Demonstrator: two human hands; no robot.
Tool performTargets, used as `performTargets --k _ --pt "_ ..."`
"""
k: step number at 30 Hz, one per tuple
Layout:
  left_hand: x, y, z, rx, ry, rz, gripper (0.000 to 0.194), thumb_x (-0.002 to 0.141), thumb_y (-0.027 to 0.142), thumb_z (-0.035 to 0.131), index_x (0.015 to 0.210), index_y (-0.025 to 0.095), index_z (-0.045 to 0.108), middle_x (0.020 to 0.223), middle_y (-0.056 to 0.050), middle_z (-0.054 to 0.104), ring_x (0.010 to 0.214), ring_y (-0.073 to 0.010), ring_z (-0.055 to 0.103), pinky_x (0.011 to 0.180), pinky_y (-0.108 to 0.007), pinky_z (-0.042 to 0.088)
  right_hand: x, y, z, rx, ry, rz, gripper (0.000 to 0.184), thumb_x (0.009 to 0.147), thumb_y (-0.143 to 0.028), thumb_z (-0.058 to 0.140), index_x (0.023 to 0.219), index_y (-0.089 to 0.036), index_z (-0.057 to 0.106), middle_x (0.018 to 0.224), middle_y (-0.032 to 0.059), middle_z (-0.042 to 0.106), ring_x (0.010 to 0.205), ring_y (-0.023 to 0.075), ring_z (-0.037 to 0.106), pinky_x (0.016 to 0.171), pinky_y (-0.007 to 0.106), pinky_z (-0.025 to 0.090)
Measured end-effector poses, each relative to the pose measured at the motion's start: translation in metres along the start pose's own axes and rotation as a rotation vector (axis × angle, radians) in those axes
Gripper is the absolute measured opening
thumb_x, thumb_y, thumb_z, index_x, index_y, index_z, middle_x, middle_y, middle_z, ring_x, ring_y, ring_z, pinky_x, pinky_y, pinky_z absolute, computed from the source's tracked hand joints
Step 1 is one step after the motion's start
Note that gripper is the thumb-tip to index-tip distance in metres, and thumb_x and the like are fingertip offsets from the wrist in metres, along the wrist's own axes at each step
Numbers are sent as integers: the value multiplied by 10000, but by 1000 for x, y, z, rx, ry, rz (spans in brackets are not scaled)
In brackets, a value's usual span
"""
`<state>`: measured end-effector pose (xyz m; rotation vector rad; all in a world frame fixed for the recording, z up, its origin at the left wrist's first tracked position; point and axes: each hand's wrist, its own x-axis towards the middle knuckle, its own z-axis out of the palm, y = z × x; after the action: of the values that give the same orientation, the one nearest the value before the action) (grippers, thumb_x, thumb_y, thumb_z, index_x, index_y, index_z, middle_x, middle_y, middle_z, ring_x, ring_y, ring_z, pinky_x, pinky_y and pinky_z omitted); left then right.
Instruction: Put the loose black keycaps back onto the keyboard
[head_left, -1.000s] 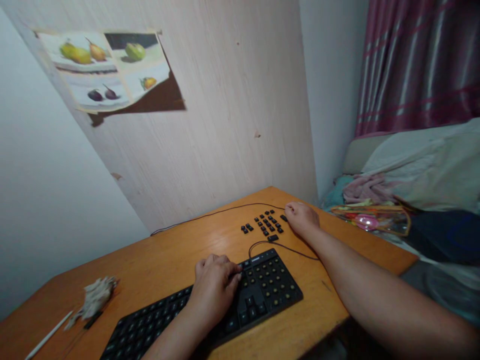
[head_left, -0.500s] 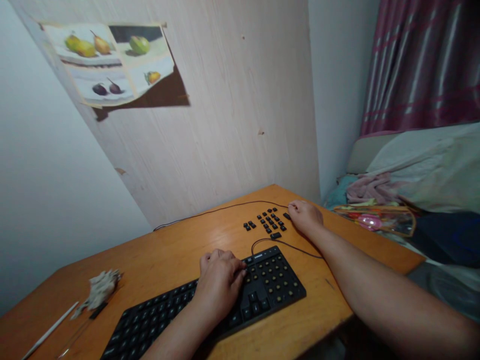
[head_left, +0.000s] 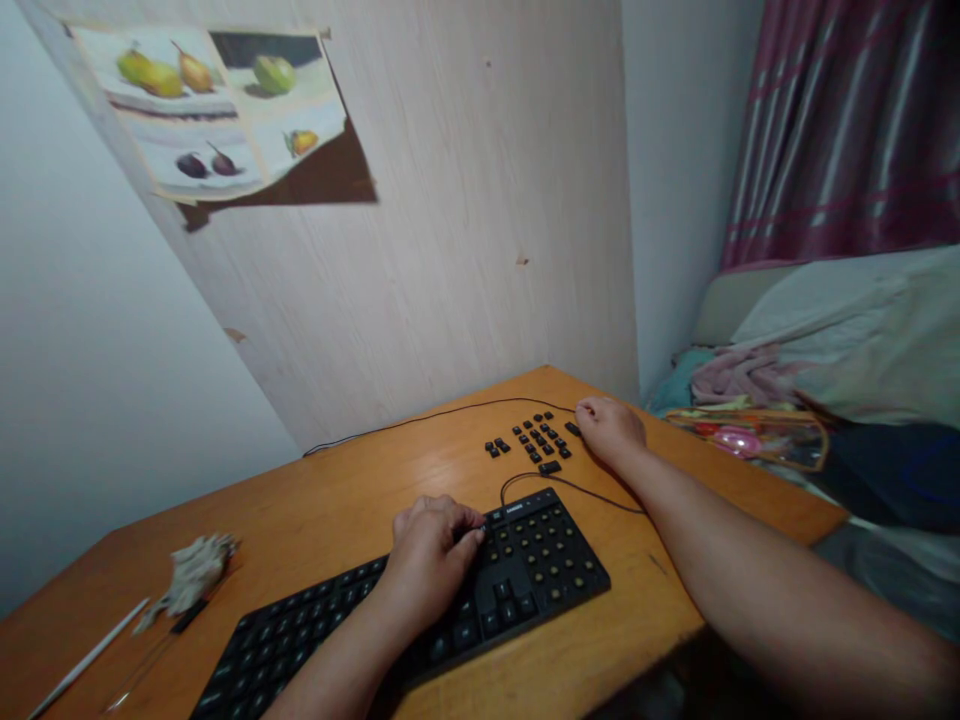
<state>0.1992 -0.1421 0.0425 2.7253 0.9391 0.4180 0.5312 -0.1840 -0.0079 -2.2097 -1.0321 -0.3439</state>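
Observation:
A black keyboard (head_left: 525, 580) lies on the wooden table (head_left: 337, 510); its number pad has bare switches with the keycaps off. My left hand (head_left: 427, 560) rests curled on the keyboard's middle, fingertips at the left edge of the number pad. Several loose black keycaps (head_left: 534, 442) lie in a cluster beyond the keyboard. My right hand (head_left: 609, 428) sits at the right side of that cluster, fingers pinched over a keycap at the table's far edge. The keyboard's thin black cable (head_left: 420, 420) runs along the back of the table.
A crumpled grey rag (head_left: 191, 578) and a thin white stick (head_left: 86, 660) lie at the table's left. A panel with a fruit poster (head_left: 217, 110) stands behind the table. To the right is a bed with cloths (head_left: 825, 330), a clear bag (head_left: 757, 435) and a striped curtain (head_left: 847, 130).
My left hand has shifted slightly left on the keyboard. The right hand stays at the keycaps. The view has drifted a little.

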Motion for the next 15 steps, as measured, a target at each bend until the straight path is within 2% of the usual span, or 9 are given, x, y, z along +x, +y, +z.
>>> performTargets --k 6,15 --pt "-3 7 -1 38 -8 3 141 860 290 614 934 278 734 967 -27 712 1014 -253 575 904 -413 343 1 0 -1 -1 -3 -2 339 936 -360 413 919 -246 732 950 58 729 824 190 596 620 283 313" --pt "-7 7 0 88 0 61 163 886 317 596 954 285 741 977 -47 698 1013 -268 530 912 -449 319 1 1 -1 -5 -8 10 333 928 -363 429 942 -255 743 954 52 729 828 192 602 627 278 333"
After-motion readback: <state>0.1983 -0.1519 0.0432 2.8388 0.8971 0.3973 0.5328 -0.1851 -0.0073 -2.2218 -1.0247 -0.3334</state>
